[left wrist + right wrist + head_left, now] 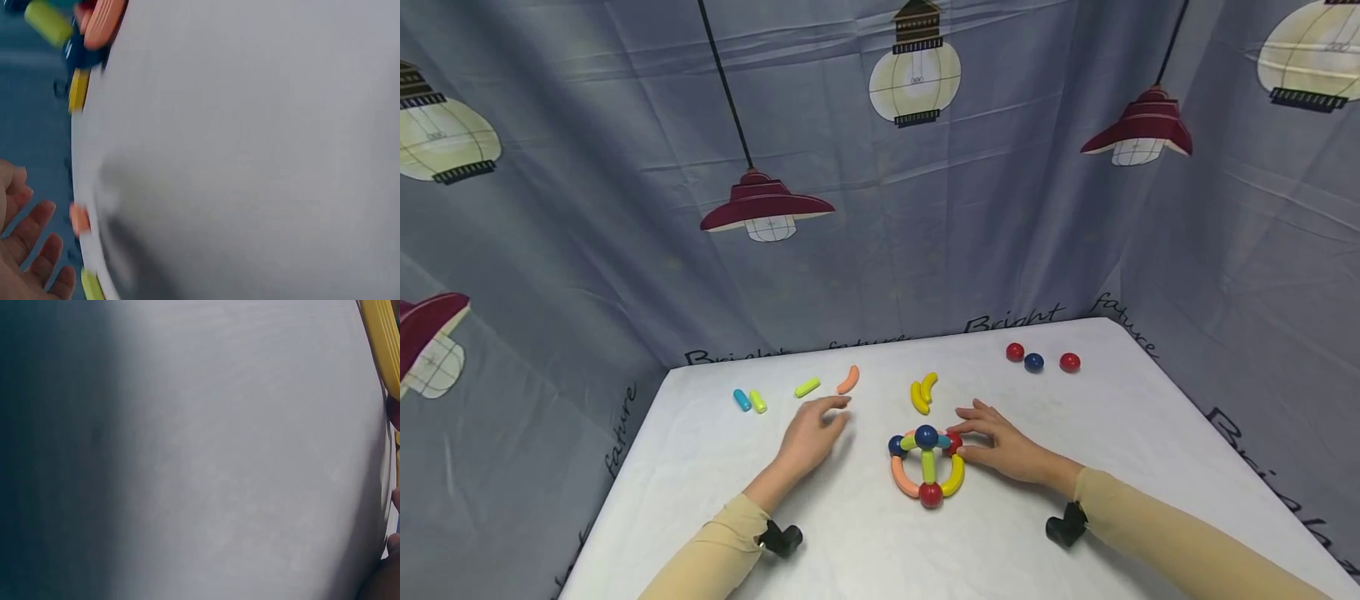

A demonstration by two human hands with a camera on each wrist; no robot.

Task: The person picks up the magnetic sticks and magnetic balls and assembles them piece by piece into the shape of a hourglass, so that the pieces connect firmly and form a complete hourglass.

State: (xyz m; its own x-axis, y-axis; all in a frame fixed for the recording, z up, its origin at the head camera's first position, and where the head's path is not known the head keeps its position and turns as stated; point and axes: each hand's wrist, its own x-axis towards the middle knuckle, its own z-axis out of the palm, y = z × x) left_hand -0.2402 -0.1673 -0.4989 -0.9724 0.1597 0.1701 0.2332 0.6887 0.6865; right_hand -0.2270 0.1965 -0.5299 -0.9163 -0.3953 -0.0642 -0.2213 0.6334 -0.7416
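Observation:
In the middle of the table stands a ball-and-stick toy structure, with a blue ball [927, 437] on top, a red ball [930, 496] at its front and curved orange and yellow sticks round its base. My right hand [1003, 446] pinches the red ball [954, 443] at its right corner between thumb and fingers. Only its fingertips show at the edge of the right wrist view. My left hand [810, 435] hovers left of the structure, holding nothing, its fingers loosely bent. Just beyond its fingertips lies a curved orange stick [848, 380].
Two curved yellow sticks [919, 398] lie behind the structure. A blue stick [742, 400] and two green sticks [807, 387] are at the back left. Two red balls [1070, 362] and a blue ball [1033, 362] sit at the back right. A curtain [880, 275] hangs behind the table.

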